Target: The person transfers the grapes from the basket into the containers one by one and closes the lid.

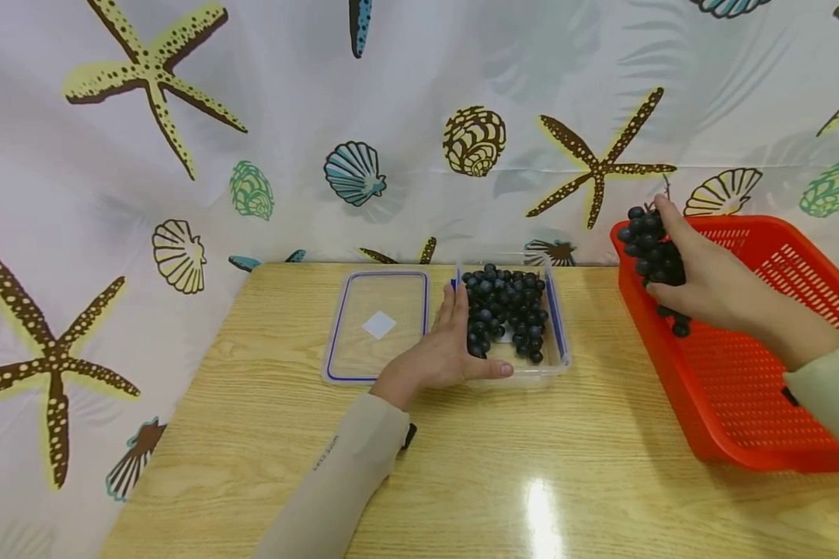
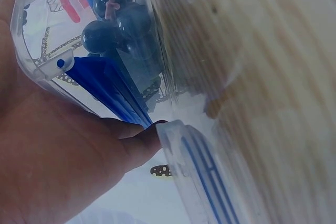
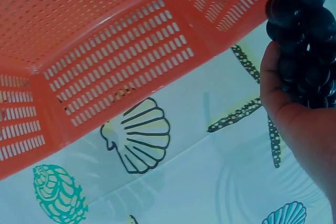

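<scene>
My right hand (image 1: pixel 716 283) grips a bunch of dark grapes (image 1: pixel 650 244) over the left rim of the red basket. In the right wrist view, the thumb curls against these grapes (image 3: pixel 310 51). A clear plastic container (image 1: pixel 562 341) with more dark grapes (image 1: pixel 506 299) inside stands on the table. My left hand (image 1: pixel 440 349) rests at its front-left corner, fingers straight along the left side and thumb along the front rim. Left of it lies the clear lid (image 1: pixel 353 341) with a blue seal. A blue strip (image 2: pixel 107 85) shows at the container's side in the left wrist view.
The red slatted basket (image 1: pixel 699 419) stands on the right of the wooden table (image 1: pixel 266 435). A white curtain (image 1: pixel 405 78) printed with starfish and shells hangs right behind the table's back edge.
</scene>
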`<state>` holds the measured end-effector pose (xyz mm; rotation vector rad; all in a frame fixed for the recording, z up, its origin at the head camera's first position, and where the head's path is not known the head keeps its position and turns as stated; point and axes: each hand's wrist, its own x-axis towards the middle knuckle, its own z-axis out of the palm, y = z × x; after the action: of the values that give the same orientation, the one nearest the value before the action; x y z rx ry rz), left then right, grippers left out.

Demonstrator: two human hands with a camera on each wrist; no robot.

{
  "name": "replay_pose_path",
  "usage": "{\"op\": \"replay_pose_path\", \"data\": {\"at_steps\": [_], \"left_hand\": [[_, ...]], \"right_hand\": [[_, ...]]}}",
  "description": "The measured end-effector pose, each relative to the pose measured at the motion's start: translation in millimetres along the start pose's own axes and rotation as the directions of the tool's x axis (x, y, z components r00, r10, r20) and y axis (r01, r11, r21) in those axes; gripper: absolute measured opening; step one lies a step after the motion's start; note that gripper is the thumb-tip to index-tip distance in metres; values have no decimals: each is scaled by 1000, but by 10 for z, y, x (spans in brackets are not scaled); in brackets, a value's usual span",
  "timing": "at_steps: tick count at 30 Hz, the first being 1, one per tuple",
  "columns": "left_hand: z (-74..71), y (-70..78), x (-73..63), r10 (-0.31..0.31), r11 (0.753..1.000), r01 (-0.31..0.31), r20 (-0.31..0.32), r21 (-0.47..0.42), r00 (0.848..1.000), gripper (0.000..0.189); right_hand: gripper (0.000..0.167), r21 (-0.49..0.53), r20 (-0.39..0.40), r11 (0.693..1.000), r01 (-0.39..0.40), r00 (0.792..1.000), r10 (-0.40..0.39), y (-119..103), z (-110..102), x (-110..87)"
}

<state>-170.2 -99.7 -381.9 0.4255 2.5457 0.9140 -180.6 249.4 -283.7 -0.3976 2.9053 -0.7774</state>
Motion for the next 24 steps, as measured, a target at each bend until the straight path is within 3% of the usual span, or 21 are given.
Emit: {"op": "replay_pose_path", "data": {"at_steps": [9,18,24], "left_hand": [[-1,-4,10,7,1000,-7,-5,-19,1000,134],[-9,-10,16,1,1000,-1,-1,-17,1000,135],[-9,2,8,-5,1000,5,-2,-21,1000,133]], "right_hand": [[111,2,-68,994,113,991,-112,-260,43,-15],[112,36,-9,980,196,981,-196,-576,234,151],[112,8,23,959,284,958,-285,-744,450,291]]}}
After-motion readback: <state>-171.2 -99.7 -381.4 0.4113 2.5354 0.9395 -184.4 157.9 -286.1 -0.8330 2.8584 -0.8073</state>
